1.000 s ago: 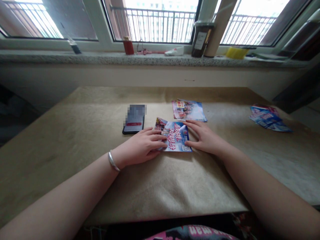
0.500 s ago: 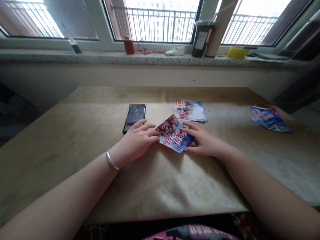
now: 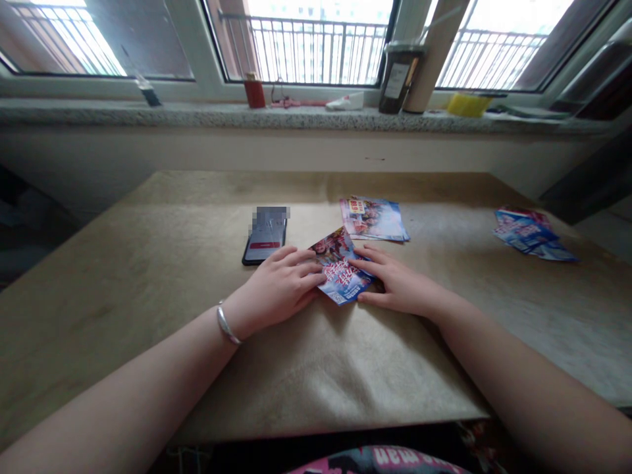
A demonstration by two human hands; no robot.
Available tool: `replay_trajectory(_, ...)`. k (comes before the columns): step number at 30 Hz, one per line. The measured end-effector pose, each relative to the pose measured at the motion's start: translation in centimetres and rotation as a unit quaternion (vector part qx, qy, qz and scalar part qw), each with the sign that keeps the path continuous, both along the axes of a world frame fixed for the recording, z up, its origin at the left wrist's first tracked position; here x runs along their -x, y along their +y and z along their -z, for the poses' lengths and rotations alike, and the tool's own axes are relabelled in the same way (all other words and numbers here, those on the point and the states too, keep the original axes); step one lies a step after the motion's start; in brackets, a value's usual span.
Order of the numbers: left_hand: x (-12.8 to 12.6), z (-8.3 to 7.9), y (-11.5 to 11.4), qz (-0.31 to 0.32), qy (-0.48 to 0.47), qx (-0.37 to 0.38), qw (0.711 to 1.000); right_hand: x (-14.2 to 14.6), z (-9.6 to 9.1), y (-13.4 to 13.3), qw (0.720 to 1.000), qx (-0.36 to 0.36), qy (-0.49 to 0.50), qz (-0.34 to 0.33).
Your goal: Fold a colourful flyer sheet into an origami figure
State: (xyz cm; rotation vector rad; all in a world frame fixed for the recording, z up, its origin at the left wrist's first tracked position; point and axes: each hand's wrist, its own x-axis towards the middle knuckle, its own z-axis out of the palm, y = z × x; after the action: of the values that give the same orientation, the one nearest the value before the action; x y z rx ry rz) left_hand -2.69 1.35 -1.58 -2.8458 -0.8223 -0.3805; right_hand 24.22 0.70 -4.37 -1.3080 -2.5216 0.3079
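Hiding one side of the leaflet (image 3: 342,273), left hand (image 3: 282,284) has an unclear grip; right hand (image 3: 401,282) lies unclenched.

glare from window (image 3: 320,49) | corners dim | soft shadows on table (image 3: 197,224) | edges stretched

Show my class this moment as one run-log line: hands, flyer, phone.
left hand: touching flyer | right hand: touching flyer's right side | phone: on table, beyond left hand
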Motion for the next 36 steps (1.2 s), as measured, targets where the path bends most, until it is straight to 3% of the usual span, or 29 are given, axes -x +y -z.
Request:
replay_trajectory(5,-0.3,-0.1,-0.1,0.057,0.013,0.044,0.997,0.6,-0.5,-0.3,1.000,-0.002,0.008,-0.020)
replay_trajectory(17,-0.3,-0.4,0.1,0.049,0.004,0.069,0.996,0.3,-1.5,-0.2,0.992,-0.027,0.064,-0.102)
replay_trajectory(22,0.2,-0.7,0.2,0.021,0.029,0.075,0.997,0.7,-1.7,-0.6,0.993,-0.017,0.043,-0.109)
replay_trajectory(36,0.4,-0.4,0.6,0.043,0.031,0.054,0.997,1.1,-1.9,-1.0,0.994,-0.077,-0.047,-0.069)
